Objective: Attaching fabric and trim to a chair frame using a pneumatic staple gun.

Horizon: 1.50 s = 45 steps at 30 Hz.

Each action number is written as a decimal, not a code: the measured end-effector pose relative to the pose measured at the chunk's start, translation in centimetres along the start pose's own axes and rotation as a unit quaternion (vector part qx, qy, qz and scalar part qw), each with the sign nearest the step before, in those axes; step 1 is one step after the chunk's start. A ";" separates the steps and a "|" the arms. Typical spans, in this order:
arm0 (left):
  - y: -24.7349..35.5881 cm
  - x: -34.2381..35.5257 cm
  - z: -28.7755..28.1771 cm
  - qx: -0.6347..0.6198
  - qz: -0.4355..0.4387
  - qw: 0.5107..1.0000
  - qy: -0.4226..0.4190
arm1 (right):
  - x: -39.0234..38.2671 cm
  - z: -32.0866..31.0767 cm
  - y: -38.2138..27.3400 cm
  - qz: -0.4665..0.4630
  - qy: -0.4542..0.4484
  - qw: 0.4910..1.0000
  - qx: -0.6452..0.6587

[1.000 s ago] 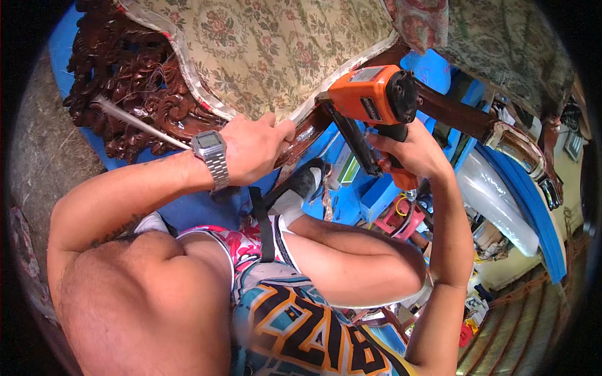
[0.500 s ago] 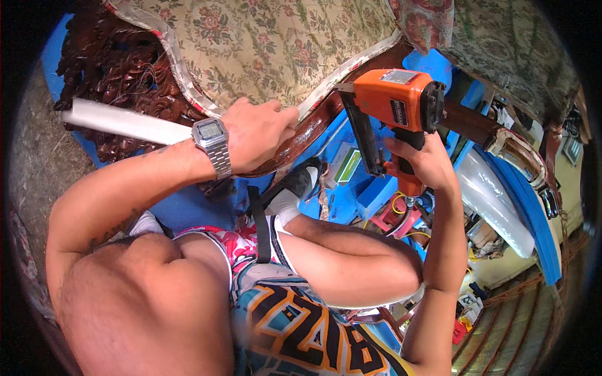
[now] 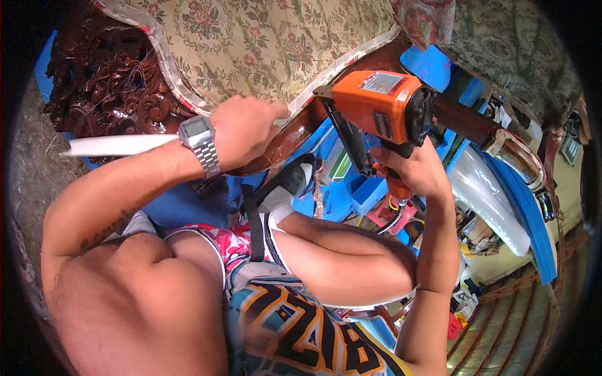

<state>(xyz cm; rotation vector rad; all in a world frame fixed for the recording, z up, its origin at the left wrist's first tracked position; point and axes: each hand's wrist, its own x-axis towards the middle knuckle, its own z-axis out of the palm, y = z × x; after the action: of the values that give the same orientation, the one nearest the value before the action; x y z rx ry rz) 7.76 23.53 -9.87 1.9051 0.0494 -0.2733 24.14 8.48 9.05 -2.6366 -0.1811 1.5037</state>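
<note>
An orange and black air staple gun (image 3: 376, 103) is gripped by its handle in my right hand (image 3: 414, 166). Its nose rests at or just above the pale edging strip (image 3: 329, 75) along the floral upholstery (image 3: 251, 50). My left hand (image 3: 244, 131) is closed at that same edge, thumb and fingers pinched over the strip. From behind my left wrist a loose white strip (image 3: 119, 145) sticks out to the left; it seems to run under my hand, where it is hidden. Glossy dark brown wood (image 3: 301, 128) borders the upholstery.
Carved dark wood (image 3: 119, 88) stands at the left. Beyond the staple gun are a wooden arm with a pale pad (image 3: 517, 153), a clear plastic-wrapped roll (image 3: 489, 200) and blue sheets (image 3: 520, 213). A blue box (image 3: 370, 195) and cluttered tools lie below.
The staple gun has moved left and slightly down along the edge, its nose nearer my left hand. My left hand has shifted slightly left, and the loose white strip has swung lower.
</note>
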 end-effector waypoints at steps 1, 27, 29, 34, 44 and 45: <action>0.4 -0.5 -0.1 0.000 0.000 1.000 -0.002 | -0.1 0.2 0.1 0.001 -0.001 1.000 0.001; 2.5 -0.7 1.5 -0.132 -0.084 0.987 0.023 | -1.3 -0.8 4.7 -0.134 0.011 0.991 -0.004; 2.7 -1.3 1.5 -0.032 -0.036 0.998 0.035 | -1.3 -0.6 4.3 -0.144 0.011 0.990 0.000; 1.7 -1.5 1.8 0.058 -0.011 0.998 0.019 | -0.9 0.0 3.2 -0.121 -0.015 0.991 0.050; 2.2 -2.0 2.3 0.065 -0.029 0.997 0.000 | -0.2 0.3 2.6 -0.176 -0.027 0.983 0.030; 1.9 -2.1 2.1 0.063 -0.030 0.998 0.002 | -0.5 0.4 2.4 -0.151 -0.024 0.988 0.033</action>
<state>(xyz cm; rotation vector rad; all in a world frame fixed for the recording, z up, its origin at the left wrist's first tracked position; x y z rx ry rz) 5.70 21.14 -8.32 2.0313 0.0930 -0.3196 23.63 6.06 8.89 -2.3916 -0.5013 1.4434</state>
